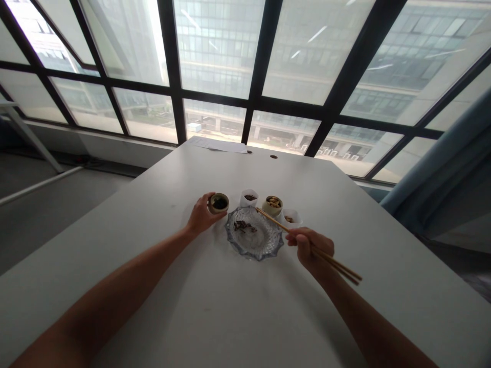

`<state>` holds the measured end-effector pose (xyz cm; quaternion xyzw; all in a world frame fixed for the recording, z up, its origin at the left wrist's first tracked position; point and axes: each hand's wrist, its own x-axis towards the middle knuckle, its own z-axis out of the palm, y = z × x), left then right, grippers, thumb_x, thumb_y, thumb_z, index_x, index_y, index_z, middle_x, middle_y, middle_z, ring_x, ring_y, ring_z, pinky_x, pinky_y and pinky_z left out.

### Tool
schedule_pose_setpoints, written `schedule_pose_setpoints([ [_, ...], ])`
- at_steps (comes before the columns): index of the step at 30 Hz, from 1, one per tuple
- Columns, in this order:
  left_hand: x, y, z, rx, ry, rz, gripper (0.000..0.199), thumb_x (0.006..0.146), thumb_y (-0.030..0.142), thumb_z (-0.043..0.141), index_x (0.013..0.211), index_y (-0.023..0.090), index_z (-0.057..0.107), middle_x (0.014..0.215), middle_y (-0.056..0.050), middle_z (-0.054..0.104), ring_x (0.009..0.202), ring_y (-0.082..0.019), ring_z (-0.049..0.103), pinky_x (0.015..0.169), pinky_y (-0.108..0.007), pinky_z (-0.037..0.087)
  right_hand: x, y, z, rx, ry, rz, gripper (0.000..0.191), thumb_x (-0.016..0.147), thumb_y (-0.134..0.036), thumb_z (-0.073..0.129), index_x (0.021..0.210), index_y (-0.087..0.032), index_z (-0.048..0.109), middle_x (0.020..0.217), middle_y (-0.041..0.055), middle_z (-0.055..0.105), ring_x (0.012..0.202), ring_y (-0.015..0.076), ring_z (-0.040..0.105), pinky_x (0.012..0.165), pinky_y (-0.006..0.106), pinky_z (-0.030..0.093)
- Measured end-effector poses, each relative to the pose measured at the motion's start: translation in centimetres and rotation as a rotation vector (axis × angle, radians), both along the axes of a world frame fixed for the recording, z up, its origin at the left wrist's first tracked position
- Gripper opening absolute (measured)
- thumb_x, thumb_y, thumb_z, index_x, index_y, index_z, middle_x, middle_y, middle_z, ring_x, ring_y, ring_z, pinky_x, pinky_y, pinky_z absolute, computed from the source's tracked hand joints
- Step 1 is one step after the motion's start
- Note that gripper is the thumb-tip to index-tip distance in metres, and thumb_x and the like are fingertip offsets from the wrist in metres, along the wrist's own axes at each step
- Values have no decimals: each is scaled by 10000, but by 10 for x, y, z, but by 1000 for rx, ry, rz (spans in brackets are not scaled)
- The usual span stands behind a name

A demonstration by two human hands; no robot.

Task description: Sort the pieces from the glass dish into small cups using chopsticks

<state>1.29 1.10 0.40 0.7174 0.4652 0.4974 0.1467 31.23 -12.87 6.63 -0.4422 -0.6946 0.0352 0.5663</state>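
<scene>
My left hand (203, 213) is wrapped round a small greenish cup (211, 206) with a dark inside, left of the glass plate. In my right hand (312, 246) is a pair of chopsticks (273, 221), their tips pointing left over the far rim of the plate. The clear glass plate (264, 250) has a scalloped edge and bears a small heap of dark dried bits (244, 225) on its left side. Behind it stand a white cup (245, 201) with dark bits, a yellowish cup (272, 209) of light brown pieces, and another white cup (298, 218) holding a few pieces.
All this stands on a white table (245, 317). Sheets of paper (218, 145) lie at its far end, near a round hole (273, 157) in the top. Tall windows rise beyond, with a blue curtain (433, 174) at the right and a white metal frame (34, 135) at the left.
</scene>
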Motion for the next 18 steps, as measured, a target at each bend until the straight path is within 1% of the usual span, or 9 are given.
schedule_pose_setpoints([
  [1, 0, 0, 0, 1, -2, -8, 691, 648, 424, 834, 1234, 201, 542, 1188, -117, 665, 1046, -261, 654, 928, -430, 539, -8, 3, 2, -14, 138, -29, 431, 997, -561, 494, 822, -219, 690, 605, 36, 684, 466, 167, 620, 471, 279, 510],
  [2, 0, -1, 0, 2, -2, -14, 690, 644, 418, 838, 1229, 201, 544, 1188, -115, 665, 1046, -260, 655, 927, -428, 540, -17, 7, 4, -23, 258, -26, 433, 1005, -551, 483, 819, -213, 679, 587, 25, 668, 428, 155, 587, 432, 269, 485],
  [3, 1, -1, 1, 0, -2, -19, 688, 641, 410, 841, 1226, 201, 545, 1189, -113, 667, 1044, -259, 656, 926, -427, 541, -26, 12, 7, -35, 329, -5, 439, 999, -559, 489, 808, -208, 672, 578, 20, 659, 412, 150, 573, 410, 261, 468],
  [4, 1, -2, 1, -1, -4, -25, 684, 639, 403, 843, 1222, 201, 547, 1188, -112, 668, 1040, -257, 658, 925, -426, 543, -35, 18, 11, -48, 349, 24, 449, 989, -573, 499, 798, -204, 670, 574, 20, 656, 409, 149, 571, 401, 257, 464],
  [6, 1, -2, 2, -5, -11, -37, 673, 638, 393, 845, 1212, 200, 552, 1185, -112, 671, 1034, -254, 660, 916, -424, 548, -50, 32, 16, -82, 298, 89, 462, 978, -587, 508, 789, -200, 674, 580, 24, 662, 418, 147, 584, 406, 250, 474],
  [8, 1, -3, 2, -4, -21, -47, 667, 633, 390, 850, 1201, 197, 557, 1179, -113, 674, 1029, -253, 662, 909, -425, 551, -63, 47, 19, -93, 200, 149, 458, 983, -573, 505, 777, -200, 675, 596, 27, 673, 436, 145, 602, 431, 244, 487],
  [12, 1, -3, 3, 12, -32, -58, 668, 634, 391, 856, 1201, 198, 561, 1157, -106, 686, 1023, -252, 666, 915, -432, 550, -77, 70, 16, -153, -15, 252, 436, 970, -568, 529, 770, -208, 674, 629, 28, 688, 524, 152, 649, 504, 234, 505],
  [15, 1, -4, 3, 14, -33, -68, 666, 631, 387, 859, 1199, 205, 563, 1160, -102, 690, 1032, -253, 667, 921, -433, 550, -79, 78, 14, -228, -3, 251, 456, 967, -597, 516, 775, -212, 668, 652, 28, 691, 551, 151, 653, 519, 227, 512],
  [18, 2, -4, 4, -1, -30, -69, 659, 634, 394, 856, 1195, 207, 566, 1158, -103, 692, 1036, -255, 666, 917, -435, 553, -75, 76, 15, -276, 70, 264, 460, 968, -600, 514, 781, -210, 669, 662, 26, 690, 534, 144, 642, 498, 224, 512],
])
